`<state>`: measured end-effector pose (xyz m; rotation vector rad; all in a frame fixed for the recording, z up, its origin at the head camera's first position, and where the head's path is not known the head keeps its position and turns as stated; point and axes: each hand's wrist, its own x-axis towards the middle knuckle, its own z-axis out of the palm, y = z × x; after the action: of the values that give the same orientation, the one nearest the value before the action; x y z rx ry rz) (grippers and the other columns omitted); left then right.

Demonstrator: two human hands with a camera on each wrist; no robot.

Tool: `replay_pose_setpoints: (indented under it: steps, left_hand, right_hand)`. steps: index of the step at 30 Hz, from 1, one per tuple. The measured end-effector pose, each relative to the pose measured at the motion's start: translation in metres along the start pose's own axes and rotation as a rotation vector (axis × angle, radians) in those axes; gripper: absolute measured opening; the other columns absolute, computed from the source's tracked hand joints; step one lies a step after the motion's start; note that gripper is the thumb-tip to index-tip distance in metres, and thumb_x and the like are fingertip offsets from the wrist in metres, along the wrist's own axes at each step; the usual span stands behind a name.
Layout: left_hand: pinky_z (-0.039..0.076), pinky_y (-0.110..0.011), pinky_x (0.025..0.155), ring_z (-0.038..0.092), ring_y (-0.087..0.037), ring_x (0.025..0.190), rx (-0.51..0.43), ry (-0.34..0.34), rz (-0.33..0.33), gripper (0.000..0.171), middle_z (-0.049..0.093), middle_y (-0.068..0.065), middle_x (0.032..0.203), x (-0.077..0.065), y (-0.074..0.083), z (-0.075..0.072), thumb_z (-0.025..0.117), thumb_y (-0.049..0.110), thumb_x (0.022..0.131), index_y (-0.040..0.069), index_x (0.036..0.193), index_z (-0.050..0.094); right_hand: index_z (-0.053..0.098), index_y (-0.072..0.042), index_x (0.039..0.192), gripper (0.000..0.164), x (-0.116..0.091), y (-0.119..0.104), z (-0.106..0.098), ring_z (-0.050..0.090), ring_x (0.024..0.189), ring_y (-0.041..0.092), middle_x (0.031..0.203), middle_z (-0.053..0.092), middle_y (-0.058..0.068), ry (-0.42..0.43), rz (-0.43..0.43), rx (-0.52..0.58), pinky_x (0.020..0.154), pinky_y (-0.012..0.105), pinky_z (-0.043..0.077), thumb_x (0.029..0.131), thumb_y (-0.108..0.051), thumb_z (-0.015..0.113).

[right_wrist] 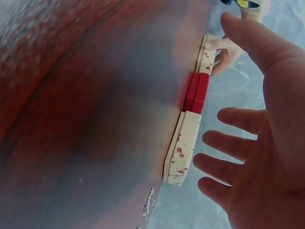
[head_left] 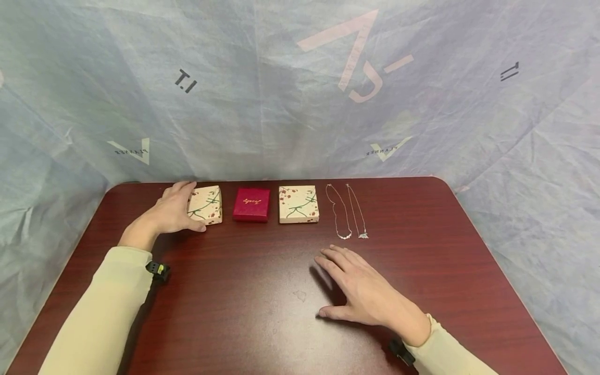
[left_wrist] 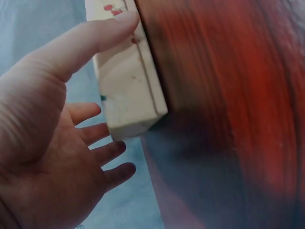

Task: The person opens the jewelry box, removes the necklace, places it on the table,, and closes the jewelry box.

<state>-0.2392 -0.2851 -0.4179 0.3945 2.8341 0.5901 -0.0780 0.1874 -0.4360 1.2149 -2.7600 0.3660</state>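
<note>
The left hand (head_left: 171, 211) pinched the leftmost floral box (head_left: 206, 204), left of the frame's centre, between thumb and fingers; the right hand (head_left: 363, 286) spread empty, lower right; positioning seemed underway, next probably calling for a steady, level grip.

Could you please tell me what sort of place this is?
Probably a makeshift recording booth: wrinkled, pale grey fabric sheeting with printed letters hangs behind and beside a reddish-brown wood-grained table, and a small black wrist-worn device looks like recording gear.
</note>
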Motion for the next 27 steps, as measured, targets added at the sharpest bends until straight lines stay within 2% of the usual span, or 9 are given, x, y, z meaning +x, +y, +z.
replay_pose_setpoints:
  steps: [5, 12, 21, 27]
  left_hand:
    - [0.024, -0.073, 0.116, 0.018, -0.064, 0.145, -0.037, -0.024, -0.006, 0.126, 0.017, -0.041, 0.163, -0.0011, -0.0045, 0.0021, 0.095, 0.031, 0.075, -0.015, 0.161, 0.016]
    - [0.028, -0.073, 0.114, 0.022, -0.062, 0.143, -0.061, -0.024, -0.009, 0.122, 0.020, -0.040, 0.160, -0.0004, -0.0057, 0.0043, 0.095, 0.026, 0.077, -0.014, 0.162, 0.017]
    - [0.036, -0.071, 0.108, 0.029, -0.060, 0.135, -0.028, -0.003, -0.016, 0.117, 0.026, -0.040, 0.154, -0.0016, -0.0040, 0.0085, 0.091, 0.024, 0.073, -0.014, 0.159, 0.021]
    - [0.037, -0.070, 0.108, 0.032, -0.059, 0.133, -0.015, 0.019, -0.015, 0.117, 0.027, -0.040, 0.152, -0.0039, -0.0031, 0.0088, 0.090, 0.025, 0.072, -0.016, 0.158, 0.021]
  right_hand:
    - [0.048, -0.005, 0.156, 0.101, -0.0002, 0.0000, 0.0007, 0.042, 0.148, 0.039, 0.157, 0.049, 0.018, -0.008, 0.003, -0.001, 0.121, 0.055, 0.034, 0.083, -0.067, 0.080]
    - [0.049, -0.005, 0.156, 0.101, 0.0002, -0.0001, 0.0005, 0.043, 0.147, 0.040, 0.156, 0.050, 0.018, 0.001, -0.003, 0.010, 0.120, 0.056, 0.035, 0.083, -0.067, 0.081]
    - [0.049, -0.005, 0.156, 0.101, 0.0000, -0.0017, 0.0000, 0.043, 0.147, 0.040, 0.156, 0.049, 0.018, -0.018, 0.000, 0.001, 0.121, 0.055, 0.035, 0.083, -0.067, 0.080]
    - [0.049, -0.006, 0.156, 0.101, 0.0000, -0.0009, -0.0001, 0.043, 0.147, 0.040, 0.156, 0.050, 0.018, -0.012, 0.003, 0.003, 0.120, 0.055, 0.035, 0.082, -0.066, 0.081]
